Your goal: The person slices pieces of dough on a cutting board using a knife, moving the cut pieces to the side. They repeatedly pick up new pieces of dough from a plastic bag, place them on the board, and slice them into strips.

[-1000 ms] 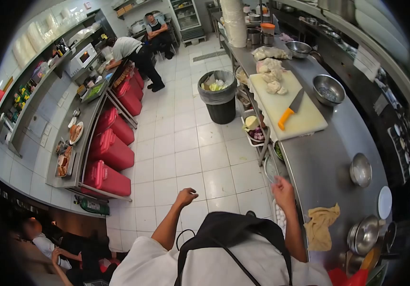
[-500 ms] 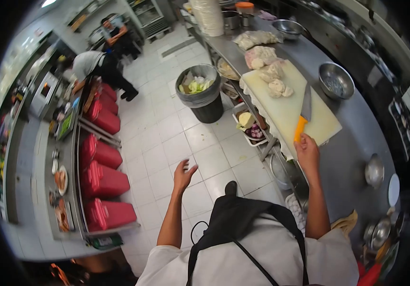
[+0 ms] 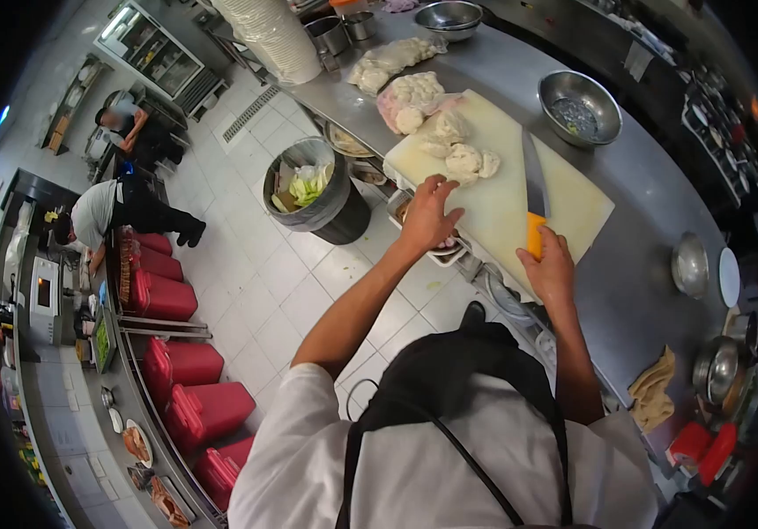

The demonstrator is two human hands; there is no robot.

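Observation:
My right hand [image 3: 551,266] is closed round the yellow-orange handle of a kitchen knife [image 3: 534,181], its blade lying along the cutting board [image 3: 494,216] and pointing away from me. Over the board's near left edge, my left hand [image 3: 430,216] is open and holds nothing, fingers apart. Just beyond its fingertips sit pale, lumpy food pieces [image 3: 471,162], whose kind I cannot make out. More of these lumps [image 3: 443,132] lie behind them, beside a plastic bag of pale pieces [image 3: 416,95]. A second filled bag [image 3: 394,63] rests farther back on the steel counter.
Right of the board stands a metal bowl [image 3: 580,109]. A lined trash bin [image 3: 344,216] with leafy scraps is on the floor at left. Stacked white containers [image 3: 269,35] stand at the counter's far end. Two people are across the aisle, near red bins [image 3: 211,414].
My left hand has moved from over the floor up and right to the board's edge. The view has turned and come closer to the counter. The knife stays in my right hand.

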